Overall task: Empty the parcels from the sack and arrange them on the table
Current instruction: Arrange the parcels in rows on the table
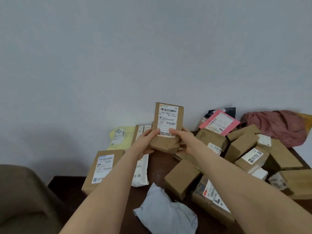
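1. I see the left hand (146, 143) and right hand (185, 141) both grasping the upright brown parcel (167, 127) above the worktop (157, 168).
2. Its long axis stands vertical; both hands hold equally near.

The white shipping label (168, 121) on the upright brown parcel (166, 144) reads "507-P802 T70" under a barcode, and lower down "P802" beside a second barcode. The rest is small Chinese print, too fine to read. The label on the flat brown parcel (118, 155) at left is too blurred to read, as are the others.
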The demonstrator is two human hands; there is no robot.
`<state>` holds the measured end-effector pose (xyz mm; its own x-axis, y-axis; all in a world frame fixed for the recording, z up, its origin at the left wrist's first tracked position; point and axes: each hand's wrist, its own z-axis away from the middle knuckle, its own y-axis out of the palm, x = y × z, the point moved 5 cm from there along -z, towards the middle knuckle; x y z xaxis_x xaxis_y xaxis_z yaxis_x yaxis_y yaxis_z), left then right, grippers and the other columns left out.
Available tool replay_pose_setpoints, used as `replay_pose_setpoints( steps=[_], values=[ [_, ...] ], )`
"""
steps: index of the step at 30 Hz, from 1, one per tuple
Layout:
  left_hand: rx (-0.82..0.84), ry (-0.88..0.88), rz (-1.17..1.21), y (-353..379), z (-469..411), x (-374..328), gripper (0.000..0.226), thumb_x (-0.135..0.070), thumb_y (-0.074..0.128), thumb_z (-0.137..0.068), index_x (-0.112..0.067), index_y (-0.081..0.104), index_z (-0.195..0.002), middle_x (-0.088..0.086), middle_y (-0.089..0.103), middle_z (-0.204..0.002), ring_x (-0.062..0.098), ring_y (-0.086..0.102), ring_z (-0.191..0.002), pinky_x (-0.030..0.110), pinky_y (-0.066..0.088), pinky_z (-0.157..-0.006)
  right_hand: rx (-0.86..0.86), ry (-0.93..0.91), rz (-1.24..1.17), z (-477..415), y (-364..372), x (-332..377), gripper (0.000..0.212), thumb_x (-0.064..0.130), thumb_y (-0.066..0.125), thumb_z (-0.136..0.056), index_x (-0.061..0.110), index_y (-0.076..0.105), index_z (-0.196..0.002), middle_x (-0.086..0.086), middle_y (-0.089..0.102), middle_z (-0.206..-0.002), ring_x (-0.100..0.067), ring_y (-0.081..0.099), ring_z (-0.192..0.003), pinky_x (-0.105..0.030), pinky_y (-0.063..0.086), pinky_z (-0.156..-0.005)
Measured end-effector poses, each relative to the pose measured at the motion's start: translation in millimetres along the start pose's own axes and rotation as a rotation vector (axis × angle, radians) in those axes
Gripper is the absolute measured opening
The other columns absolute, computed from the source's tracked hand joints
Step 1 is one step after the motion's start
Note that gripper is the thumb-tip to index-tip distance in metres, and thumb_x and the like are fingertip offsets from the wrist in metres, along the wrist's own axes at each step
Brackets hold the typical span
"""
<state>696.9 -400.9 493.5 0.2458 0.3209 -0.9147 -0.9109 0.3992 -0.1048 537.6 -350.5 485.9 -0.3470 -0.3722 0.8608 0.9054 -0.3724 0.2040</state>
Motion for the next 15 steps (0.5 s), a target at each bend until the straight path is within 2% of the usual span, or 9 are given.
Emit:
replay_pose_setpoints(
  steps=[2,4,7,10,12,14,15],
  values=[
    [-0.047,-0.047,-0.02,-11.2,-3.0,19.6,0.063,-0.055,0.066,-0.079,-0.033,0.047,-0.134,-0.001,0.063,-0.118,0.02,0.061,-0.105,0.041,0.051,-0.092,-0.011,0.042,-0.021,-10.3,13.7,-15.9,0.033,0.017,0.069,-0.086,0.023,0.061,-0.118,0.0,0.068,-0.099,-0.018,0.063,-0.083,-0.033,0.051,-0.064],
    [-0.073,-0.082,-0.061,-20.0,-9.1,36.4,0.067,-0.054,0.066,-0.079,-0.032,0.04,-0.136,0.0,0.058,-0.121,0.021,0.059,-0.105,0.041,0.05,-0.092,-0.031,0.091,0.021,-25.4,24.5,-33.5,0.03,0.016,0.064,-0.091,0.019,0.059,-0.12,-0.004,0.068,-0.106,-0.017,0.062,-0.079,-0.03,0.048,-0.06],
    [-0.086,-0.177,-0.141,-31.3,-21.6,61.1,0.074,-0.06,0.064,-0.077,-0.03,0.038,-0.139,0.001,0.055,-0.126,0.023,0.057,-0.108,0.043,0.048,-0.095,-0.057,0.157,0.136,-48.1,36.0,-59.7,0.03,0.019,0.057,-0.096,0.01,0.055,-0.124,-0.009,0.065,-0.118,-0.021,0.061,-0.085,-0.032,0.049,-0.069],
    [-0.069,-0.248,-0.211,-35.9,-36.5,80.1,0.073,-0.059,0.058,-0.082,-0.027,0.035,-0.143,0.003,0.051,-0.133,0.024,0.054,-0.114,0.04,0.047,-0.094,-0.095,0.215,0.304,-64.0,37.6,-76.1,0.029,0.021,0.052,-0.097,0.005,0.056,-0.12,-0.012,0.063,-0.105,-0.023,0.056,-0.083,-0.033,0.044,-0.074],
    [-0.037,-0.29,-0.233,-31.9,-43.3,87.2,0.068,-0.055,0.056,-0.086,-0.025,0.035,-0.143,0.002,0.053,-0.127,0.022,0.056,-0.108,0.035,0.048,-0.088,-0.132,0.231,0.4,-74.9,31.8,-81.6,0.026,0.019,0.053,-0.095,0.004,0.058,-0.116,-0.012,0.064,-0.103,-0.023,0.055,-0.08,-0.035,0.046,-0.075],
    [0.006,-0.33,-0.245,-25.7,-48.6,94.2,0.06,-0.053,0.056,-0.088,-0.025,0.04,-0.138,0.0,0.058,-0.117,0.019,0.058,-0.097,0.033,0.05,-0.081,-0.169,0.248,0.468,-82.6,24.7,-85.0,0.024,0.013,0.054,-0.092,0.003,0.059,-0.113,-0.015,0.065,-0.104,-0.026,0.06,-0.083,-0.034,0.049,-0.073],
    [0.024,-0.347,-0.246,-22.7,-50.9,98.0,0.061,-0.053,0.056,-0.087,-0.024,0.04,-0.138,0.001,0.058,-0.118,0.02,0.058,-0.097,0.034,0.05,-0.081,-0.185,0.259,0.485,-84.4,21.2,-86.7,0.024,0.009,0.054,-0.089,0.002,0.059,-0.112,-0.015,0.065,-0.105,-0.028,0.062,-0.086,-0.034,0.05,-0.073]
  ],
)
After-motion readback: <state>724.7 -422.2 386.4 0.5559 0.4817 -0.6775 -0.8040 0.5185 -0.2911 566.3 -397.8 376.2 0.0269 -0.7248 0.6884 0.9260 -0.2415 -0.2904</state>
